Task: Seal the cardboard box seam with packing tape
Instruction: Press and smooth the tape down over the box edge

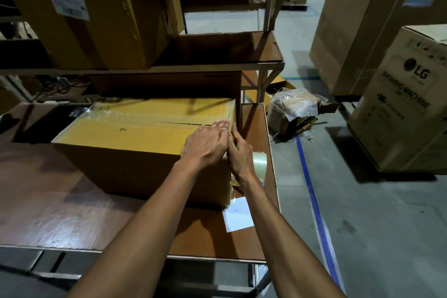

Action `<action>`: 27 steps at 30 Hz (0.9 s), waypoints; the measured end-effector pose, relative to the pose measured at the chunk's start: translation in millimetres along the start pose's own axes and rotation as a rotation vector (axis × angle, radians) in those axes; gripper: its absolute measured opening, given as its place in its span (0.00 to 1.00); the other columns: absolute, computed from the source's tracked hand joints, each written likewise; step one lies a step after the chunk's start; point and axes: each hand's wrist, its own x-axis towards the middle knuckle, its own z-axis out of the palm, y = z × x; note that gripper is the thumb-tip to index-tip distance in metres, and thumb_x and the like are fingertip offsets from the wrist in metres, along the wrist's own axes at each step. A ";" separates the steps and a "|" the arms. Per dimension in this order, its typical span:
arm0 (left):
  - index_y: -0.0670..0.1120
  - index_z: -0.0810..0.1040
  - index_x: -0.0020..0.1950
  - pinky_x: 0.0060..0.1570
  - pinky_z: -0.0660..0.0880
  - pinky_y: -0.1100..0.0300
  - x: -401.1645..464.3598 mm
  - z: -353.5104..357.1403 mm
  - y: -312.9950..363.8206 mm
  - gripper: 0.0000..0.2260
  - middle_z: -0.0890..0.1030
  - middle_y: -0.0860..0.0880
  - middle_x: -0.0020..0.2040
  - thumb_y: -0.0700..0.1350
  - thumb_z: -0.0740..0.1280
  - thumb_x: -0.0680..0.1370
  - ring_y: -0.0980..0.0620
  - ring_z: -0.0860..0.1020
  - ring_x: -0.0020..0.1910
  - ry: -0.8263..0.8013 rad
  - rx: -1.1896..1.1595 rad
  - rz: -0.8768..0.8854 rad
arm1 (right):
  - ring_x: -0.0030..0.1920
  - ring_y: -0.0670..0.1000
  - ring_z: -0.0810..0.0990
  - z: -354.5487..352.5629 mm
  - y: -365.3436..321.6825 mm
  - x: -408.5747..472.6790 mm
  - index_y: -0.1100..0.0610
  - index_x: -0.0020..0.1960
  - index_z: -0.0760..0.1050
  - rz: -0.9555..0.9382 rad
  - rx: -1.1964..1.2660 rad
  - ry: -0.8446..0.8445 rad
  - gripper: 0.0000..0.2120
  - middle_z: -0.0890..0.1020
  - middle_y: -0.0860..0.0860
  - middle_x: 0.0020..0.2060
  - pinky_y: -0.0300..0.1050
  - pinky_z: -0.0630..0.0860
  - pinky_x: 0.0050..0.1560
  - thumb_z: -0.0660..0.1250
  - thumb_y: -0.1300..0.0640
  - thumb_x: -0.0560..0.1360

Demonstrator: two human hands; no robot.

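Note:
A brown cardboard box lies on the wooden table. Its top seam runs left to right, with clear tape glinting along the far part. My left hand lies flat on the box's top right edge, fingers pressed down over the seam end. My right hand is against the box's right side just below that edge, fingers pinched at the tape there. A roll of clear packing tape stands on the table right behind my right hand; whether the hand touches it is hidden.
A white paper slip lies by the box's near right corner. A shelf with a large carton hangs over the back. Torn packaging litters the floor. Big cartons stand right, past a blue floor line.

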 end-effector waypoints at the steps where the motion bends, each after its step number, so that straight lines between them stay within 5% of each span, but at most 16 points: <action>1: 0.50 0.60 0.86 0.82 0.54 0.52 0.5 0.1 0.1 0.27 0.62 0.52 0.85 0.54 0.44 0.86 0.55 0.61 0.83 -0.001 -0.002 -0.001 | 0.61 0.56 0.85 0.3 1.0 0.5 0.47 0.82 0.65 0.010 0.020 -0.014 0.37 0.84 0.57 0.65 0.55 0.81 0.62 0.52 0.30 0.79; 6: 0.51 0.62 0.85 0.82 0.56 0.51 2.0 -0.4 -0.1 0.28 0.64 0.53 0.84 0.54 0.44 0.85 0.55 0.63 0.82 0.002 -0.022 -0.011 | 0.77 0.58 0.72 -3.5 -5.2 5.3 0.47 0.82 0.65 0.096 -0.021 -0.101 0.40 0.73 0.53 0.78 0.47 0.66 0.71 0.47 0.29 0.77; 12: 0.51 0.62 0.85 0.82 0.55 0.52 0.1 -1.9 1.6 0.28 0.63 0.53 0.84 0.54 0.44 0.86 0.56 0.62 0.82 0.009 -0.036 -0.010 | 0.73 0.66 0.73 -3.7 -5.8 13.4 0.53 0.81 0.67 0.161 -0.152 -0.139 0.51 0.76 0.62 0.73 0.57 0.68 0.66 0.37 0.24 0.71; 16: 0.51 0.61 0.86 0.82 0.55 0.53 -3.5 -4.4 2.6 0.31 0.63 0.53 0.84 0.55 0.42 0.84 0.56 0.61 0.83 0.002 -0.050 -0.021 | 0.66 0.64 0.80 -1.2 -3.0 -9.5 0.48 0.84 0.61 0.018 -0.047 -0.023 0.42 0.79 0.62 0.70 0.54 0.74 0.64 0.43 0.28 0.77; 21: 0.52 0.61 0.86 0.81 0.55 0.52 -2.1 -5.8 4.2 0.31 0.64 0.53 0.84 0.55 0.41 0.84 0.56 0.62 0.82 0.001 -0.031 -0.016 | 0.77 0.53 0.71 3.8 23.2 -32.2 0.47 0.85 0.58 -0.035 0.021 -0.037 0.25 0.70 0.55 0.79 0.50 0.66 0.77 0.46 0.43 0.89; 24: 0.52 0.61 0.85 0.82 0.57 0.52 -0.4 -5.4 4.0 0.31 0.64 0.53 0.84 0.55 0.41 0.84 0.55 0.63 0.82 0.003 -0.028 -0.018 | 0.70 0.61 0.78 3.4 36.1 -37.4 0.53 0.83 0.65 0.012 -0.046 -0.043 0.27 0.76 0.61 0.74 0.53 0.71 0.70 0.44 0.45 0.89; 27: 0.52 0.62 0.85 0.81 0.59 0.51 -0.7 -4.5 3.2 0.29 0.65 0.54 0.84 0.54 0.42 0.85 0.56 0.63 0.82 0.015 -0.033 -0.017 | 0.75 0.63 0.73 0.0 29.6 -36.9 0.51 0.85 0.59 -0.017 -0.086 -0.088 0.29 0.71 0.59 0.78 0.59 0.66 0.78 0.43 0.42 0.88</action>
